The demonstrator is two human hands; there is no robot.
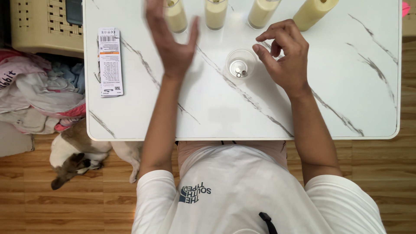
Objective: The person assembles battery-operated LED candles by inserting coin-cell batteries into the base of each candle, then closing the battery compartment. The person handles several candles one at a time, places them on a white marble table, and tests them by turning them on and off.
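A clear plastic cup (241, 63) stands on the white marble-patterned table (225, 117), with small round silver pieces at its bottom. My right hand (284, 54) hovers just right of the cup, fingers curled and thumb near its rim; I cannot see anything in it. My left hand (171, 41) is raised with fingers spread, holding nothing, in front of a cream flameless candle (175, 16). Three more cream candles (216, 13) (262, 12) (313, 12) line the far edge.
A flat blister card (110, 62) lies at the table's left. Beyond the left edge are a beige woven basket (41, 26) and a pile of clothes (41, 93). A brown and white dog (76, 154) lies on the wooden floor by my left side.
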